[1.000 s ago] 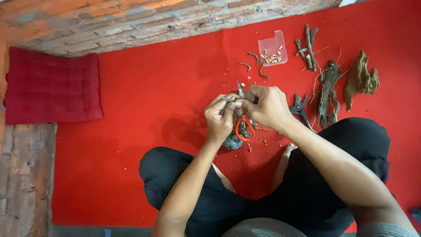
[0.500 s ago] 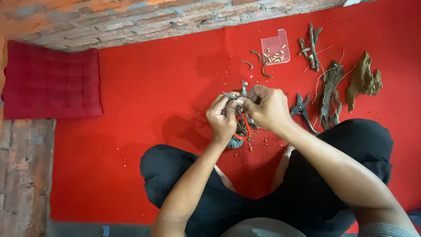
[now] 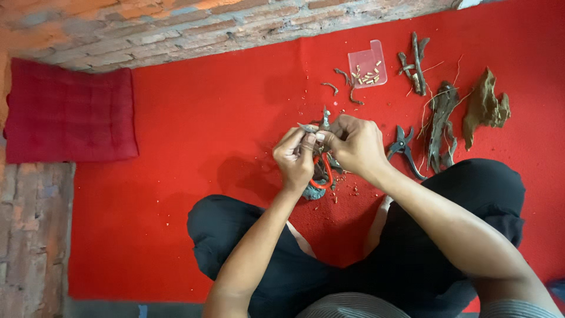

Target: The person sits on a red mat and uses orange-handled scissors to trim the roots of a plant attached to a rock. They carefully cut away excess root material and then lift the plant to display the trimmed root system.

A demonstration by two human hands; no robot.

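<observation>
Grip: your left hand (image 3: 295, 158) and right hand (image 3: 352, 143) pinch a small driftwood twig (image 3: 321, 126) above mid red mat (image 3: 176, 176); cut bits fill the tray (image 3: 367, 62) near the far edge, larger driftwood pieces (image 3: 441, 118) uncut.

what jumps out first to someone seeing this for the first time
The bright red mat fills the floor. At its centre the left hand and right hand meet over a small twig, with orange-handled scissors just beneath. To the right lie driftwood pieces and black pruners.
</observation>
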